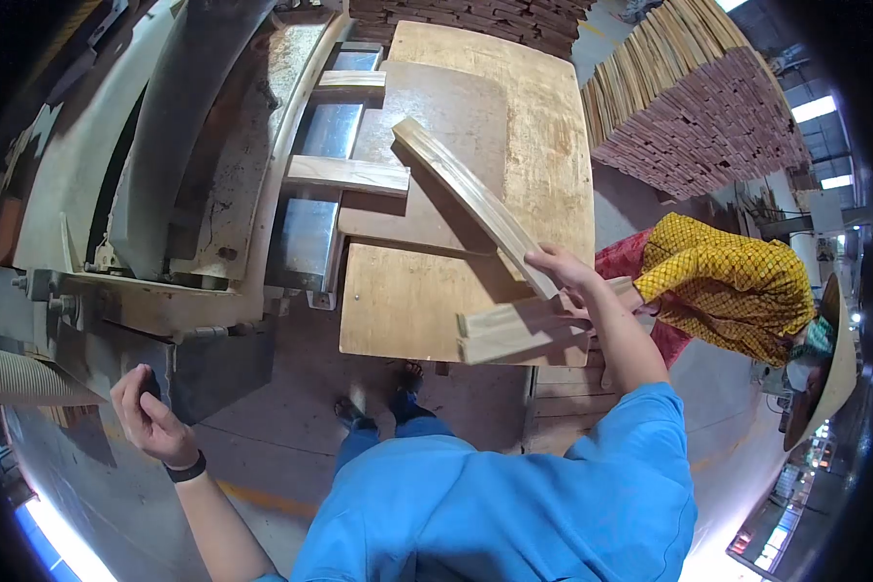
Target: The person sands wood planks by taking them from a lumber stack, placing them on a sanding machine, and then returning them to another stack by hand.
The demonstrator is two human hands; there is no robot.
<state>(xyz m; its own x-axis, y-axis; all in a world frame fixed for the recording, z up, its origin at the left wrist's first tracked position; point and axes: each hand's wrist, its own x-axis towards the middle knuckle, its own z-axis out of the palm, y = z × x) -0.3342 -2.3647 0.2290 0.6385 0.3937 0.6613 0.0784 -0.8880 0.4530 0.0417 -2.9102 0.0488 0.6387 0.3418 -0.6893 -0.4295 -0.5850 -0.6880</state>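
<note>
My right hand (565,272) grips the near end of a long wooden strip (470,199), which slants up and to the left over the wooden table (398,301). Below that hand, short wood pieces (514,330) lie at the table's near right edge, beside a co-worker's hand (626,293). My left hand (153,417) is raised off to the left, away from the wood, with its fingers curled; what it holds, if anything, I cannot make out. Two more wood pieces, one nearer (359,176) and one farther (359,83), stick out from the machine across a metal strip.
The large machine (218,145) stands along the left, with a ribbed hose (29,373) below it. A tall stack of wood strips (698,116) rises at the back right. A co-worker in a yellow patterned top (732,276) leans in from the right.
</note>
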